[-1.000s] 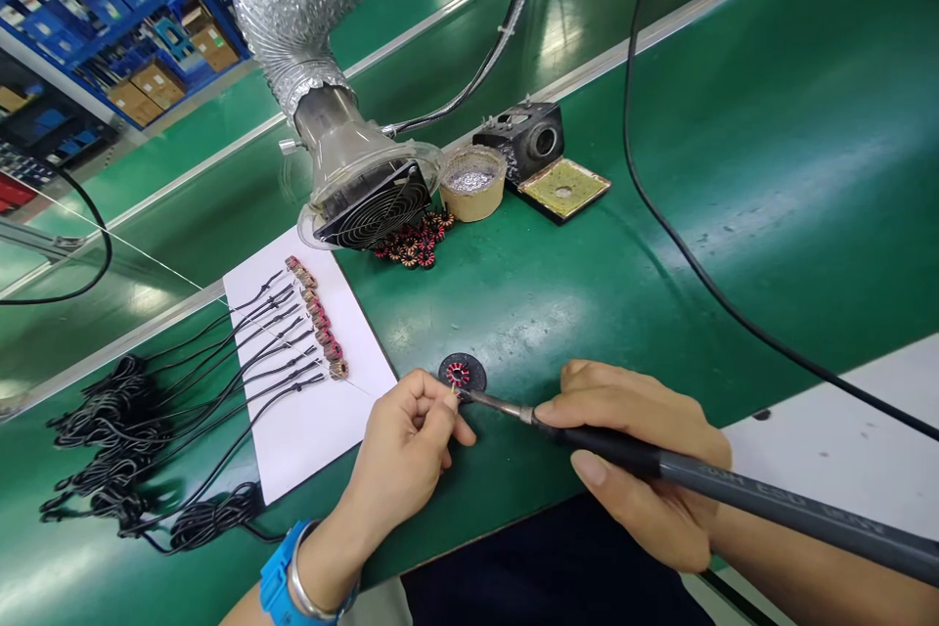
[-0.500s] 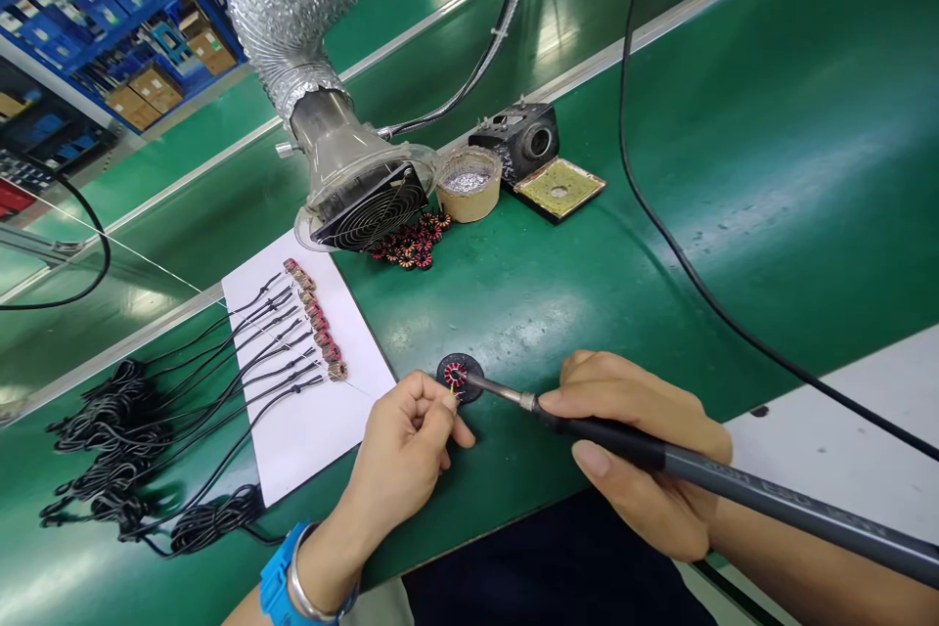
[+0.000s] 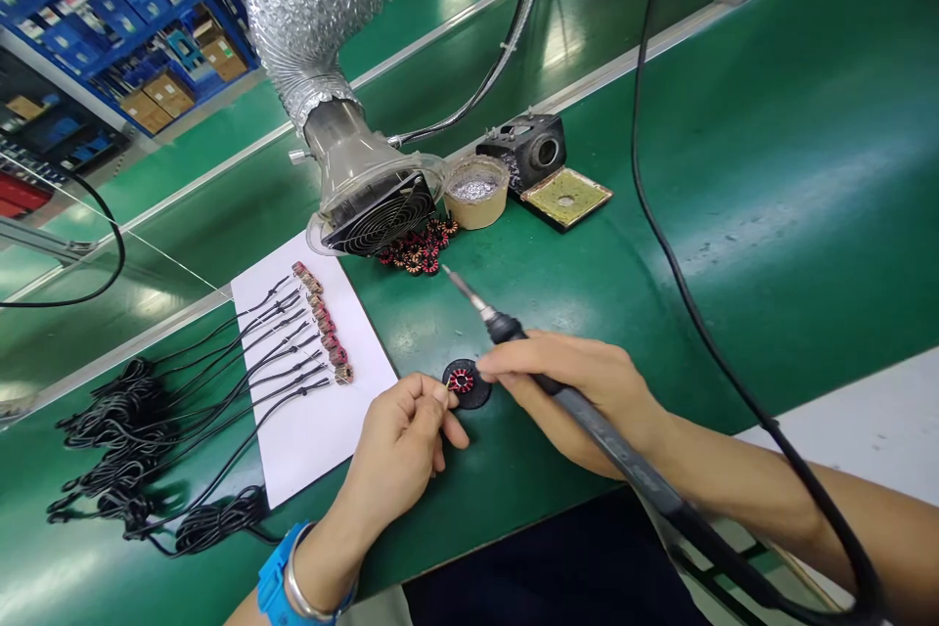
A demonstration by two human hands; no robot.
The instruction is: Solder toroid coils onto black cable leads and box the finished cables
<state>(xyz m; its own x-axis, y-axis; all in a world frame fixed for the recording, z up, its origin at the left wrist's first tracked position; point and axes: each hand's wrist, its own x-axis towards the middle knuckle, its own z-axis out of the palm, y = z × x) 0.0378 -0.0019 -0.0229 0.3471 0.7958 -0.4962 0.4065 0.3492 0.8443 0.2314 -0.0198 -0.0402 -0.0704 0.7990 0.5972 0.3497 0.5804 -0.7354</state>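
Note:
My right hand [image 3: 579,391] is closed around the dark handle of a soldering iron [image 3: 608,435], its metal tip pointing up and away above the bench. A small red-and-black wound ring coil [image 3: 461,380] lies on a round black pad [image 3: 478,395]. My left hand [image 3: 407,430] is beside the pad, thumb and forefinger pinched on a thin yellowish wire [image 3: 448,385] at the coil's left edge. The fingers partly hide the wire. Between the iron's tip and the coil there is a gap.
Coils with black cables [image 3: 286,342] lie in a row on white paper [image 3: 293,469]. A fume extractor hood [image 3: 381,210] overhangs a pile of coils [image 3: 422,249]. Behind are a solder-filled pot [image 3: 476,205], an iron stand [image 3: 532,152] and a yellow sponge [image 3: 568,199]. The iron's cord [image 3: 704,293] hangs at right.
The soldering iron's tip has left the coil and swung up and away toward the coil pile. My right hand has turned with it. My left hand stays pinched by the coil.

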